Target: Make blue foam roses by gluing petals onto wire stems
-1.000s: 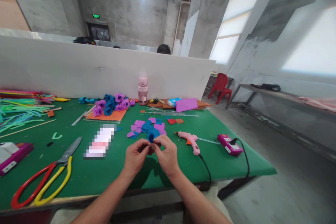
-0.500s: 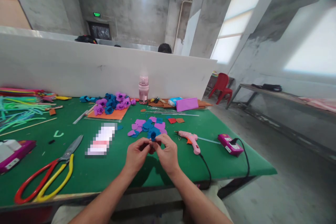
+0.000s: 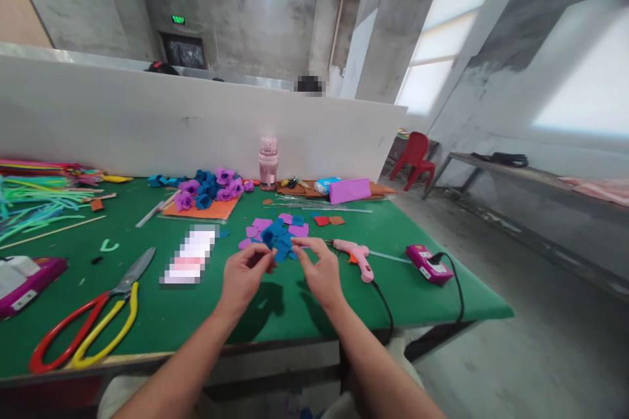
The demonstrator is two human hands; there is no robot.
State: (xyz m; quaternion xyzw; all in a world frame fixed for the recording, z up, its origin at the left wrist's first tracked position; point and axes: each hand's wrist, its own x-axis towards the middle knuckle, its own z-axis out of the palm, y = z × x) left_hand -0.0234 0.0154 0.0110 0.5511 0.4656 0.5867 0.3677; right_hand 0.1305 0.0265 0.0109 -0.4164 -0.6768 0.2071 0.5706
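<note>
on the green bench (image 3: 171,314), big scissors (image 3: 122,288) with one red and one yellow handle lie at the left, beside a pixelated pale object (image 3: 190,255). behind that, finished purple and blue flowers (image 3: 209,190) sit heaped on an orange sheet (image 3: 201,209).

the left hand (image 3: 243,275) comes up from the lower left, wrist raised off the bench, fingers curled and thumb pressed to forefinger, pinching a blue flower (image 3: 268,237) in front of the loose petals (image 3: 282,236). the right hand (image 3: 322,272) slants in from the lower right, apart from the left, forefinger and thumb pointing inward; whether its tips grip anything, i cannot tell.

right of it lie a pink glue gun (image 3: 356,255) and a purple power strip (image 3: 428,265).
</note>
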